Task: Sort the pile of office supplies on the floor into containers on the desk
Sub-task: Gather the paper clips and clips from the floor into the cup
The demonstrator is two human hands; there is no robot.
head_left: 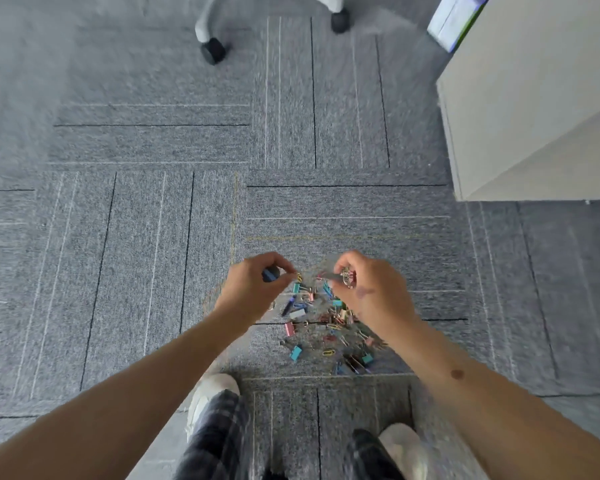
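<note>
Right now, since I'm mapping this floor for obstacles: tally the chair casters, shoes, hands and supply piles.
Chair casters: 2
Shoes: 2
Hands: 2, left hand, right hand
Supply pile: 1
Total: 7

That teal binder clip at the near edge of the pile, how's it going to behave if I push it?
The teal binder clip looks small and boxy, so it probably won't roll. On the textured carpet it would likely catch rather than slide. It seems light and stiff, easy to pinch.
</note>
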